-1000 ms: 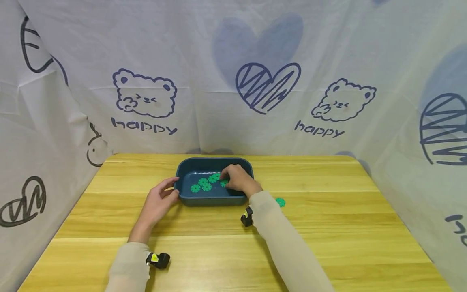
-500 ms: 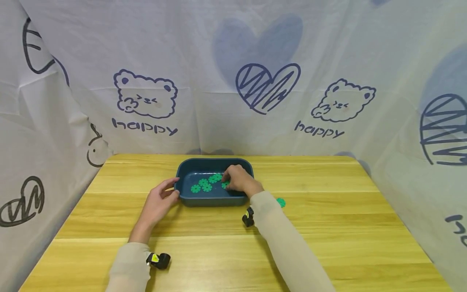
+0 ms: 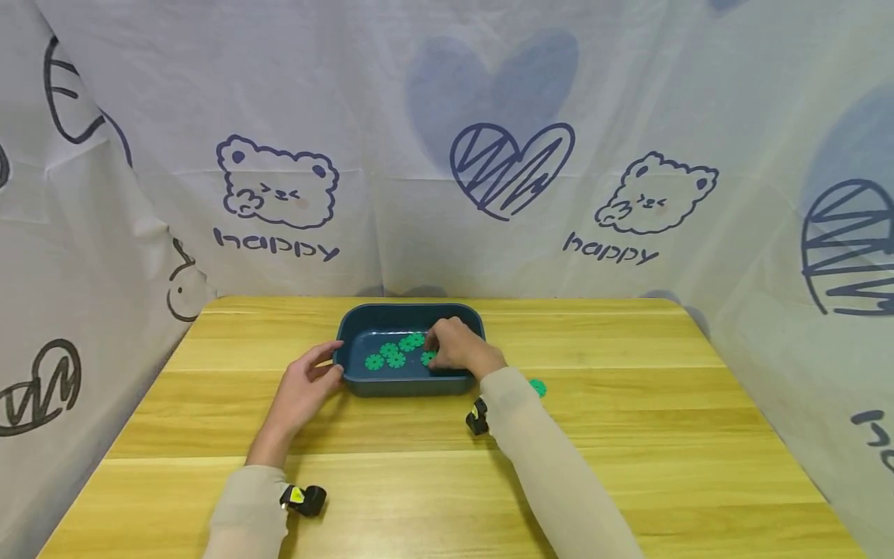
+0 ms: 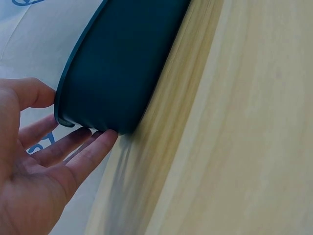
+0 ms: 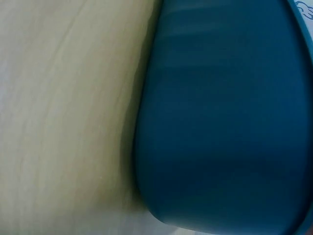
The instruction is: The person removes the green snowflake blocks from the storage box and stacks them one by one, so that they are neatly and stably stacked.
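In the head view a dark blue bin (image 3: 408, 386) stands toward the back of the table. Several flat green notched discs (image 3: 374, 362) lie on its floor. My right hand (image 3: 457, 345) reaches in over the right end, fingers bent down at a green notched disc (image 3: 428, 358) that it partly covers; its fingertips are hidden. At the bin's left end my left hand (image 3: 307, 380) has its thumb and fingertips against the outside. The left wrist view shows this hand (image 4: 44, 161) with the thumb at the rim and the other fingers fairly straight along the end wall.
One more green notched disc (image 3: 538, 387) lies on the wooden table (image 3: 391, 481), right of the bin and partly behind the right sleeve (image 3: 538, 450). A white printed cloth (image 3: 447, 256) hangs behind the table. The right wrist view shows just the bin's outer wall (image 5: 220, 122) and tabletop.
The disc at my right fingers has shifted slightly toward the bin's front, with small finger movements. My left hand has stayed at the bin's end.
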The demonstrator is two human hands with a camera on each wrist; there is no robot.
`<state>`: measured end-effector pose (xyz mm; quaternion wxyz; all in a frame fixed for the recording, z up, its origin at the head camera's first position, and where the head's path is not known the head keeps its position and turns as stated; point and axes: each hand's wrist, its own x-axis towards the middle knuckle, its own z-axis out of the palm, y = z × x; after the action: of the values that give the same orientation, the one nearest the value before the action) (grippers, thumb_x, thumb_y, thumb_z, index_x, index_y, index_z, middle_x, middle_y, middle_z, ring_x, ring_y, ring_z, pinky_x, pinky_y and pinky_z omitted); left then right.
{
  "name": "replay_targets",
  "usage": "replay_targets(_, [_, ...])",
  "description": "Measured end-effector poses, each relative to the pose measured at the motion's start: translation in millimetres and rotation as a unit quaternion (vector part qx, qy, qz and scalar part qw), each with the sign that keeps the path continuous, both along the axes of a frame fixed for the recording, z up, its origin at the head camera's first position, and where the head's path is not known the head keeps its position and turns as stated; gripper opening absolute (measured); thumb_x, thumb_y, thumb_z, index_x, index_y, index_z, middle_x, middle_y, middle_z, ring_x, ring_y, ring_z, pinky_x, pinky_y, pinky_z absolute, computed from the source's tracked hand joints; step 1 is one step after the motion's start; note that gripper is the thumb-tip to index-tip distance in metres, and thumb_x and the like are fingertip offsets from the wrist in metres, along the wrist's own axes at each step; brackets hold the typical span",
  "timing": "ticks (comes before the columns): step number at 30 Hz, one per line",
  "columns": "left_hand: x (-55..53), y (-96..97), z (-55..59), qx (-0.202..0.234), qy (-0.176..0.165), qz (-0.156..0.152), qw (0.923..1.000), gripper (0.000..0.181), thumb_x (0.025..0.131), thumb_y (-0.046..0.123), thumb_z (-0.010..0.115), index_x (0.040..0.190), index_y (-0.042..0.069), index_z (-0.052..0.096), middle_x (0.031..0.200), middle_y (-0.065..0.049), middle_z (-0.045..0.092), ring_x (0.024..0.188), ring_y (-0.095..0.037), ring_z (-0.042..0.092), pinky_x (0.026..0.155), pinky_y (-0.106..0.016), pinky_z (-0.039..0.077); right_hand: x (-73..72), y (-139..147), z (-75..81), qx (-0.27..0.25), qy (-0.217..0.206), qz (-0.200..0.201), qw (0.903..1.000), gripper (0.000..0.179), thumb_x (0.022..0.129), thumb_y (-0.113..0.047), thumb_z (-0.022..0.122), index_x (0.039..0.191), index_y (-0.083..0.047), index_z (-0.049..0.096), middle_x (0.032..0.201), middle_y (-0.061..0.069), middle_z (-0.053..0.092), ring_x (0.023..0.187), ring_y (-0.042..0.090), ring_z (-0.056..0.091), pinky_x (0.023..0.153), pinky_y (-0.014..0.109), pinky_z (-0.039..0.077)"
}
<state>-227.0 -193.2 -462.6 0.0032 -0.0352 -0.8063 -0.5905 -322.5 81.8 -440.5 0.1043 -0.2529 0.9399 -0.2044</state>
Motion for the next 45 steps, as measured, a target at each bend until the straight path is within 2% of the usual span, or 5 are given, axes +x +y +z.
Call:
replay_targets(11, [2.5, -1.3, 0.2, 0.007, -0.003, 0.001, 1.0000, 0.047, 0.105, 0.009, 0.054, 0.151, 0.001, 0.048, 0.153, -0.027, 0.049, 0.133, -0.043, 0.059, 0.088, -0.015, 0.058, 11.4, 7.4, 18.4, -0.073, 0.020, 0.011, 0.9971, 0.024, 0.086, -0.017, 0.083, 0.108, -0.009, 0.079, 0.098, 0.004, 0.077, 0.082, 0.012, 0.065, 0.078, 0.025, 0.059])
replay_targets(18, [2.0, -2.3, -1.1, 0.009, -0.004, 0.004, 0.9999, 0.047, 0.105, 0.008, 0.054, 0.151, 0.000, 0.047, 0.153, -0.027, 0.049, 0.133, -0.043, 0.058, 0.088, -0.015, 0.058, 19.9, 18.6, 33.3, -0.106, 0.018, 0.014, 0.9941, 0.028, 0.086, -0.018, 0.083, 0.110, -0.006, 0.078, 0.099, 0.006, 0.076, 0.083, 0.013, 0.064, 0.077, 0.025, 0.058])
replay_targets(27, [1.9, -3.1, 2.6, 0.006, -0.001, 0.004, 1.0000, 0.047, 0.105, 0.009, 0.055, 0.151, 0.001, 0.048, 0.153, -0.027, 0.049, 0.132, -0.043, 0.060, 0.090, -0.017, 0.059, 34.6, 40.4, 46.4, -0.111, 0.020, -0.006, 0.9936, 0.029, 0.085, -0.020, 0.083, 0.111, -0.006, 0.077, 0.101, 0.006, 0.074, 0.087, 0.016, 0.064, 0.082, 0.028, 0.059])
replay_targets(32, [0.9, -3.1, 1.5, 0.006, -0.001, 0.003, 1.0000, 0.047, 0.105, 0.009, 0.055, 0.150, 0.001, 0.049, 0.153, -0.027, 0.050, 0.131, -0.044, 0.060, 0.091, -0.019, 0.059, 41.1, 56.5, 48.0, -0.121, 0.020, -0.015, 0.9924, 0.027, 0.086, -0.019, 0.082, 0.110, -0.006, 0.078, 0.100, 0.006, 0.075, 0.087, 0.016, 0.064, 0.081, 0.031, 0.059])
replay_targets(45, [-0.5, -1.8, -2.1, -0.001, -0.002, 0.000, 1.0000, 0.047, 0.105, 0.009, 0.055, 0.150, 0.002, 0.049, 0.152, -0.026, 0.051, 0.131, -0.043, 0.060, 0.092, -0.020, 0.060, 55.4, 109.2, 40.0, -0.129, 0.074, -0.034, 0.9883, 0.020, 0.082, -0.017, 0.082, 0.100, -0.007, 0.079, 0.095, 0.006, 0.076, 0.085, 0.025, 0.067, 0.076, 0.032, 0.058])
